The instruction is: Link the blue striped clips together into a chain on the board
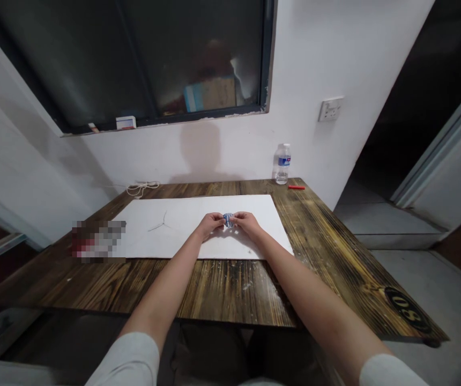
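Observation:
Between my two hands is a small blue-and-white patterned item point(228, 220), too small to name. My left hand point(211, 224) pinches its left side with thumb and fingertips. On the opposite side, my right hand point(247, 222) grips it in the same way. Both hands are just over the right half of a white board point(190, 244) lying on the wooden table point(222, 289). A thin, dark, branching line point(163, 222) shows on the board to the left of my hands; whether it is drawn or a loose strand is unclear.
A water bottle point(283, 165) and a red pen-like stick point(296, 187) are at the back right. White cable point(142, 187) lies coiled at the back left. A blurred-out item point(98, 240) covers the board's left end. Behind the table stands a wall with a socket point(331, 109).

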Available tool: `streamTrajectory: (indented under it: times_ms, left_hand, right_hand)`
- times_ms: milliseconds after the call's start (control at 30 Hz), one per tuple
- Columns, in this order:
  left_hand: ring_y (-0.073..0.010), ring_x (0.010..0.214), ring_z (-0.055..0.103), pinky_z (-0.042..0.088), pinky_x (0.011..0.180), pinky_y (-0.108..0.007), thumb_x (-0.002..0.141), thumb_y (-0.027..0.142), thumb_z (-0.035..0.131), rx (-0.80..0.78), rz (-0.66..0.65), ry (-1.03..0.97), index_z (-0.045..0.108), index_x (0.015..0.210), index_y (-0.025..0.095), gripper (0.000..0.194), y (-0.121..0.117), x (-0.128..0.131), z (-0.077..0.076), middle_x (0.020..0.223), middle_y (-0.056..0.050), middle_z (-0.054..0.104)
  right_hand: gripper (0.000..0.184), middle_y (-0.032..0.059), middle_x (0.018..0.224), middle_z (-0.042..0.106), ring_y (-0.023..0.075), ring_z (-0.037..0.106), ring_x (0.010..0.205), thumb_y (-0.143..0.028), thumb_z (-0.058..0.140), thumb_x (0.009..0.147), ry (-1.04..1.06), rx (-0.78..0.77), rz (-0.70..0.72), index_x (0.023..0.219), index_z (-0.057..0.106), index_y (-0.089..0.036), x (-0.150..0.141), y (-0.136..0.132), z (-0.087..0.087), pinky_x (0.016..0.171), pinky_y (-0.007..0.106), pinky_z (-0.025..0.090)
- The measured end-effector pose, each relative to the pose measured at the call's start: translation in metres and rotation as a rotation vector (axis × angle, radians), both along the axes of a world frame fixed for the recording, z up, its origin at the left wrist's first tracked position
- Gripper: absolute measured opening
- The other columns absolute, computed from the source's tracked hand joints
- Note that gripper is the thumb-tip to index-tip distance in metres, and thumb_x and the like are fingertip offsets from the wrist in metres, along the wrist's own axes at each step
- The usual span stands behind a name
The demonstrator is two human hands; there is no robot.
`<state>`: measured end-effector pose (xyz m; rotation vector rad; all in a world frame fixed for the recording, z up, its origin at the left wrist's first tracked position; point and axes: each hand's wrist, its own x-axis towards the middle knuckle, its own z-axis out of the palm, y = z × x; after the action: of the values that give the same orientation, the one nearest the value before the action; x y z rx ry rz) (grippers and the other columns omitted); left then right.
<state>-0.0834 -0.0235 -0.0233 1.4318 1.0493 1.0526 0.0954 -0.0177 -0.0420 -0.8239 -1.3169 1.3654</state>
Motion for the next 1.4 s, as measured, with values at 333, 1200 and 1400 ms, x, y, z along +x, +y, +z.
streamTrajectory:
  times_ms: [333, 1200, 1400]
  left_hand:
    - [-0.0096, 0.05, 0.05, 0.037, 0.051, -0.022, 0.054, 0.047, 0.083, 0.036, -0.007, -0.022, 0.062, 0.064, 0.014, 0.04, -0.003, 0.0, 0.002, 0.054, 0.001, 0.057]
    - [-0.0113, 0.05, 0.052, 0.039, 0.054, -0.023, 0.063, 0.046, 0.075, 0.176, 0.195, 0.109, 0.062, 0.065, 0.016, 0.033, -0.012, 0.009, 0.007, 0.052, 0.001, 0.059]
    - [-0.0117, 0.051, 0.054, 0.041, 0.054, -0.024, 0.064, 0.044, 0.074, 0.198, 0.233, 0.143, 0.063, 0.065, 0.017, 0.03, -0.016, 0.009, 0.007, 0.059, 0.0, 0.063]
  right_hand:
    - [0.038, -0.0022, 0.051, 0.056, 0.0087, 0.044, 0.047, -0.05, 0.08, 0.056, -0.004, -0.006, 0.029, 0.063, 0.063, -0.016, 0.0, -0.001, 0.003, 0.049, 0.024, 0.034]
    - [0.033, -0.0009, 0.053, 0.059, 0.0122, 0.05, 0.052, -0.046, 0.076, 0.061, -0.043, 0.049, -0.071, 0.065, 0.063, -0.017, -0.005, 0.004, -0.005, 0.055, 0.026, 0.035]
    - [0.034, -0.0015, 0.055, 0.059, 0.012, 0.05, 0.052, -0.044, 0.079, 0.055, -0.028, 0.041, -0.066, 0.065, 0.061, -0.017, -0.007, 0.007, -0.006, 0.054, 0.026, 0.036]
